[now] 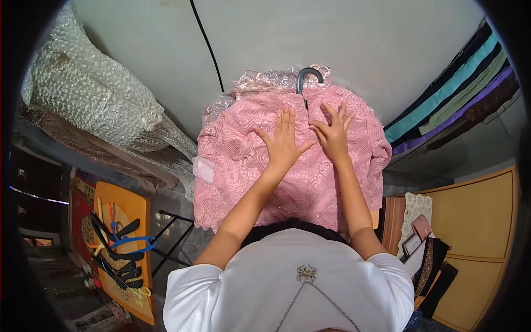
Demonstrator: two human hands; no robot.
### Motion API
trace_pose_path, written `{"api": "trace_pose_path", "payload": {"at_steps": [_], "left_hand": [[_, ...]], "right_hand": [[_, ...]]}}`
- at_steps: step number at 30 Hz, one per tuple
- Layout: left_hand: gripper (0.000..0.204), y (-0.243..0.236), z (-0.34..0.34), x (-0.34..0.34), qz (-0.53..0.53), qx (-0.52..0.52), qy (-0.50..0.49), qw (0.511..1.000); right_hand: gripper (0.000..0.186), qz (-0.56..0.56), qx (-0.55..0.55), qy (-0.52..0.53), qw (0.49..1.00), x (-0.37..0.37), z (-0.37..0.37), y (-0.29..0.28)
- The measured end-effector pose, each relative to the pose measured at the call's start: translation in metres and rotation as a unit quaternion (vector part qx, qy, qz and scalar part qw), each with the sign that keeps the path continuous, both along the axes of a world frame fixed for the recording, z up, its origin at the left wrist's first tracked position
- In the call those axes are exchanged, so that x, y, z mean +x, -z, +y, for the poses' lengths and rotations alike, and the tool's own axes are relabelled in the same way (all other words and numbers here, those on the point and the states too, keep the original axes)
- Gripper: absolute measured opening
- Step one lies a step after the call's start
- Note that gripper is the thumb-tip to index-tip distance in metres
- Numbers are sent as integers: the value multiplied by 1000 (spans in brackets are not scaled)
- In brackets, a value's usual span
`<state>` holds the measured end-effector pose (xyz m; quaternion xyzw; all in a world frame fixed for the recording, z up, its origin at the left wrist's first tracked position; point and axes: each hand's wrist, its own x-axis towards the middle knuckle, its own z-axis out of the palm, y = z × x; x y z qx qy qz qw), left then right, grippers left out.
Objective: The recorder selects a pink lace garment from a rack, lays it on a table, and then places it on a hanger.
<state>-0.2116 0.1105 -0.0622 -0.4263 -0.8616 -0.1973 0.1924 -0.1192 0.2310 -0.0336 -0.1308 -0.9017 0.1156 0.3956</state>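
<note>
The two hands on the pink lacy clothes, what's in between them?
In the head view, just a strip of the pink lacy garment lies between the left hand and the right hand; I see no separate thing there.

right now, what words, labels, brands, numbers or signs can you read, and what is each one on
None can be read.
Pale patch at the left edge of the pink garment: no legible writing; I cannot tell whether it is a label.
Small pink item at right: too small to read any marking.
</note>
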Motion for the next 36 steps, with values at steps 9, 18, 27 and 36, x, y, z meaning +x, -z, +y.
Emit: {"api": "trace_pose_path", "payload": {"at_steps": [9, 18, 27, 36], "left_hand": [[102, -4, -1, 4, -75, 12, 21, 997], [104, -2, 0, 1, -68, 30, 25, 997], [100, -5, 0, 1, -75, 28, 19, 997], [100, -6, 1, 2, -70, 35, 19, 997]], "right_hand": [[7, 19, 79, 39, 996, -4, 4, 3], [6, 43, 63, 61, 995, -17, 3, -6], [6, 67, 74, 75, 992, -29, 7, -15], [4, 91, 55, 105, 989, -44, 10, -20]]}}
